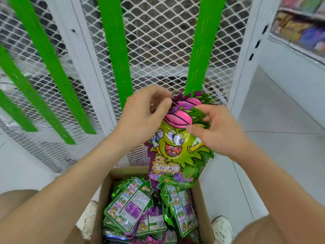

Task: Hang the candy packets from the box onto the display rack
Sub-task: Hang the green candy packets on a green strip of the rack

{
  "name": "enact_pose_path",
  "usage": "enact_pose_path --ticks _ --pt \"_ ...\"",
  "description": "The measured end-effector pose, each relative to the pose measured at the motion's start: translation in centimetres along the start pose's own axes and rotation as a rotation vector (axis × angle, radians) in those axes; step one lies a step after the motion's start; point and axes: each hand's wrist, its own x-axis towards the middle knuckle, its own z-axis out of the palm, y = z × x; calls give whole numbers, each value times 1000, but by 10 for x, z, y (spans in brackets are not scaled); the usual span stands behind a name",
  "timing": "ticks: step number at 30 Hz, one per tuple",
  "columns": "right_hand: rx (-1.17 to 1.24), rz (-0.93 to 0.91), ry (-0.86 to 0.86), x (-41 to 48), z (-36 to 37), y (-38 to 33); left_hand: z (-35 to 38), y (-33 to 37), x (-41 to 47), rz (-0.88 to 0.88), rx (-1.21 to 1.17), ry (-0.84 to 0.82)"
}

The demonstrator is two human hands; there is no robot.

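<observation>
A green and purple candy packet (pixel 177 147) with a cartoon face hangs at the bottom end of the right green hanging strip (pixel 202 46). My left hand (pixel 140 117) pinches the packet's top left edge. My right hand (pixel 216 127) pinches its top right edge with curled fingers. Below them an open cardboard box (pixel 202 205) holds several more candy packets (pixel 133 206), most lying back side up.
Other green strips (pixel 114 50) hang on the white mesh rack (pixel 158 41) to the left, bare of packets. A white upright post (pixel 246 59) stands at the right, with stocked shelves (pixel 299 29) beyond. My shoes (pixel 221 226) flank the box on the pale floor.
</observation>
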Motion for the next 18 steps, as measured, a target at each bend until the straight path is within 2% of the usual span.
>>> enact_pose_path --ticks 2,4,7,11,14,18 --pt "-33 -48 203 5 -10 -4 1 8 12 30 5 46" --pt "-64 -100 388 11 -21 -5 2 17 23 32 -50 2" --pt "-117 -163 556 21 -34 -4 7 29 38 6 -166 -66" --pt "-80 -209 567 33 -43 -5 13 43 53 -55 -213 -77" --pt "-89 -219 514 41 -45 -7 14 48 61 -91 -255 -90" --pt "-79 -225 480 47 -48 -9 18 45 63 -41 -208 -135"
